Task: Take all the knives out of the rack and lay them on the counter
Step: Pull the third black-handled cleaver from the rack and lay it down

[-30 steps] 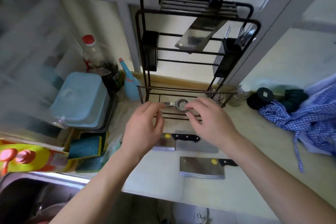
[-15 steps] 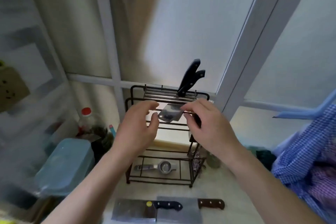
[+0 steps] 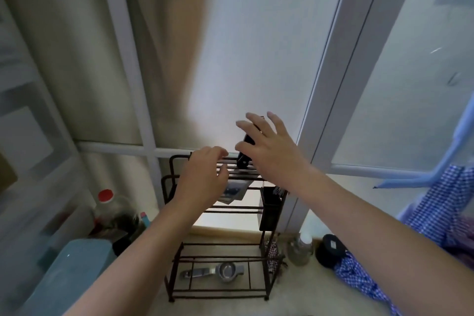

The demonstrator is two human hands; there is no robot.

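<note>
Stood on the worktop (image 3: 302,300): a dark wire rack (image 3: 177,259). Remained in its top slots: one knife (image 3: 242,159), black handle sticking up, blade hanging below the bars. Reached over the handle: right hand (image 3: 272,151), fingers spread open, thumb near the handle, contact not clear. Rested on the rack's top bars: left hand (image 3: 202,179), fingers curled loosely, gripping nothing. Lay on the bottom shelf: a metal squeezer (image 3: 218,270). Sat left of the rack: a red-capped bottle (image 3: 110,208) and a blue tub (image 3: 69,269).
</note>
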